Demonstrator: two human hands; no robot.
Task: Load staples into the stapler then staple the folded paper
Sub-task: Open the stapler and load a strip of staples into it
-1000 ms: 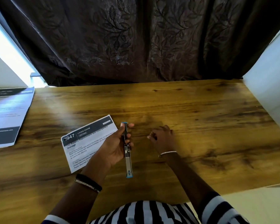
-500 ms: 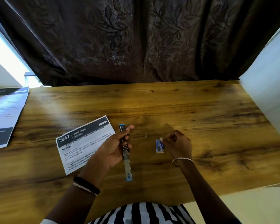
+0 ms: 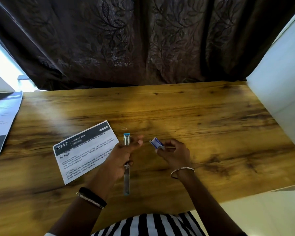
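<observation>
Wooden table (image 3: 203, 113) | 1 stapler (image 3: 126, 180), unfolded, gripped by left hand (image 3: 121, 157) | 1 staple box (image 3: 156, 143), pinched by right hand (image 3: 175, 154) | 1 folded paper (image 3: 85, 150) beside stapler | 1 sheet (image 3: 2, 121) at left edge | hands near front edge

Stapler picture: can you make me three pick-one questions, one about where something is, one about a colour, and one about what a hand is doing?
1. Where is the folded paper?
A) on the table, left of the stapler
B) in a drawer
C) on a chair

2. What colour are the stapler's end tips?
A) red
B) blue
C) yellow

3. What is the right hand doing?
A) lying flat
B) holding the small staple box
C) waving

Answers:
1 A, the paper lies flat on the wood beside the left hand, which grips the stapler.
2 B, both ends show blue.
3 B, its fingers curl round the box.
</observation>
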